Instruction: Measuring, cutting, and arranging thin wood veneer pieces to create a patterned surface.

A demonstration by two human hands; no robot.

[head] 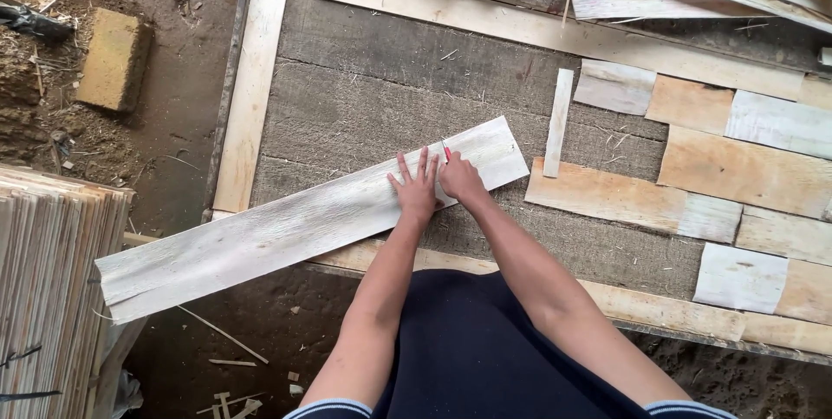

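I see left hand (416,187) spread flat on long veneer strip (312,215), lying 8-to-2 o'clock across worktop (364,90) | right hand (461,181) pinching red cutter (446,152), probably a knife | I'd press firmly, cut straight.

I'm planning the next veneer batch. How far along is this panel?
Done: veneer pieces cover the frame's right part. In hand: the left hand presses flat on a long pale veneer strip while the right hand holds a red-handled cutter on it. Left: the grey backing lies bare.
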